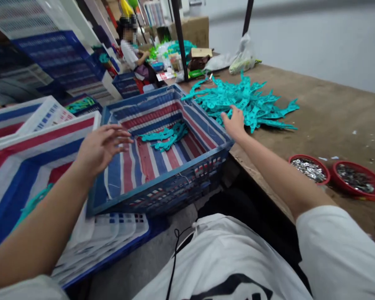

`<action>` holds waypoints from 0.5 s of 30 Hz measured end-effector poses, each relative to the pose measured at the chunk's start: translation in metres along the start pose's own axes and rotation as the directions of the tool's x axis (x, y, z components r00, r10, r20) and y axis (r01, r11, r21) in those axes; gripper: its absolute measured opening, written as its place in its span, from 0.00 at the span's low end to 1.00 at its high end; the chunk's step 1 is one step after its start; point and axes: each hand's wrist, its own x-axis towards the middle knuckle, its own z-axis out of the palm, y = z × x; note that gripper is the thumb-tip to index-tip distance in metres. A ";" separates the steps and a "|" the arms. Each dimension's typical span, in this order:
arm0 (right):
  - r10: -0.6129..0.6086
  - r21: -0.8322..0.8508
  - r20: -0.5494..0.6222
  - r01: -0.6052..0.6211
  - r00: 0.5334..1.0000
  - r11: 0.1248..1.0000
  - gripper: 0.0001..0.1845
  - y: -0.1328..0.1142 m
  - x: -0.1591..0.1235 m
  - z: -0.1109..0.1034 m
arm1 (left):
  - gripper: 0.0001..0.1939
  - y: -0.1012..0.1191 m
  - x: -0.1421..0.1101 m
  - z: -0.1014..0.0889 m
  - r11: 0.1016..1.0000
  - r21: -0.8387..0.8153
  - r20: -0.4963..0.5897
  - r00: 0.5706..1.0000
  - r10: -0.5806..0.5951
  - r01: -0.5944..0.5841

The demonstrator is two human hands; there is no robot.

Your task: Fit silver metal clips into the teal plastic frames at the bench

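My left hand (101, 145) hovers over the near left corner of a blue plastic crate (162, 189), fingers spread and holding nothing. The crate is lined with red, white and blue striped sheeting, and a few teal flat plastic pieces (166, 135) lie at its bottom. My right hand (234, 123) reaches past the crate's right rim to the near edge of a pile of the same teal pieces (246, 102) on the brown table (331, 116). Its fingers rest on the pile; I cannot see whether they grip a piece.
Two red bowls (309, 168) (358, 179) of small metal parts stand near the table's front edge on the right. More striped-lined crates (25, 162) sit to the left, with stacked blue and white crates (59, 62) behind. A person (131, 52) sits at the far end among boxes and bags.
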 end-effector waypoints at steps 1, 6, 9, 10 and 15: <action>-0.067 -0.070 0.151 0.078 0.986 0.994 0.29 -0.003 -0.020 0.006 | 0.26 0.002 0.020 0.015 0.988 0.149 0.091 0.996 0.020 -0.034; -0.273 -0.183 0.647 0.493 0.712 0.851 0.34 -0.014 -0.067 0.005 | 0.25 -0.024 0.153 0.092 0.700 0.697 0.328 0.937 -0.121 -0.154; -0.266 -0.202 0.615 0.474 0.743 0.857 0.32 -0.013 -0.067 0.001 | 0.16 -0.065 0.226 0.128 0.540 0.837 0.263 0.933 -0.246 -0.093; -0.267 -0.200 0.602 0.466 0.753 0.862 0.31 -0.012 -0.067 0.001 | 0.15 -0.080 0.245 0.137 0.514 0.854 0.249 0.928 -0.277 -0.075; -0.301 -0.135 0.546 0.437 0.782 0.889 0.26 -0.009 -0.075 -0.004 | 0.23 -0.156 0.305 0.176 0.658 0.741 0.352 0.912 -0.209 -0.135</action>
